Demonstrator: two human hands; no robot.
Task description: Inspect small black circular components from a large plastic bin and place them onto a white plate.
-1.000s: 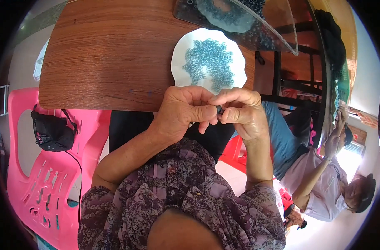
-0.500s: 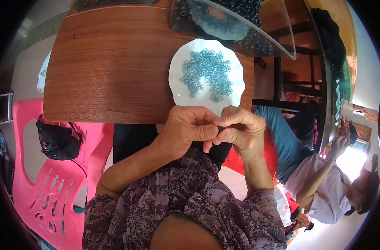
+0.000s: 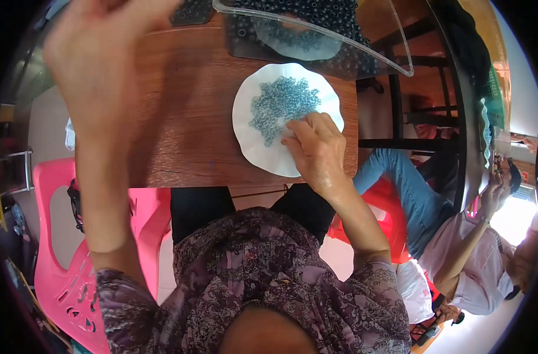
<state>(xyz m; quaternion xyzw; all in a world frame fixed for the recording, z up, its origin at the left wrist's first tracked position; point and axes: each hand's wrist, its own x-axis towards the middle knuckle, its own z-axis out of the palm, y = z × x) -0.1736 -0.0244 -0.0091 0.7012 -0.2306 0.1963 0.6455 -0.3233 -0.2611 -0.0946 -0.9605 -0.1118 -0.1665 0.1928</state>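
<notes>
My right hand is over the near right part of a white wavy-rimmed plate. Its thumb and fingertips come together in a pinch at the edge of a heap of small clear bluish rings; whatever is between them is too small to name. At the far left, my left hand is raised above the table, smeared by motion. Its fingers run up to the top edge near a dark tray, and their grip cannot be read.
Behind the plate stands a clear plastic box with many small black rings. The wooden table ends just before my lap. A pink chair stands at left, a red stool at right. Another person sits at the right.
My hands were together in front of the plate, fingering a small dark piece. They have parted: the left swung to the far left, the right reached onto the plate.
</notes>
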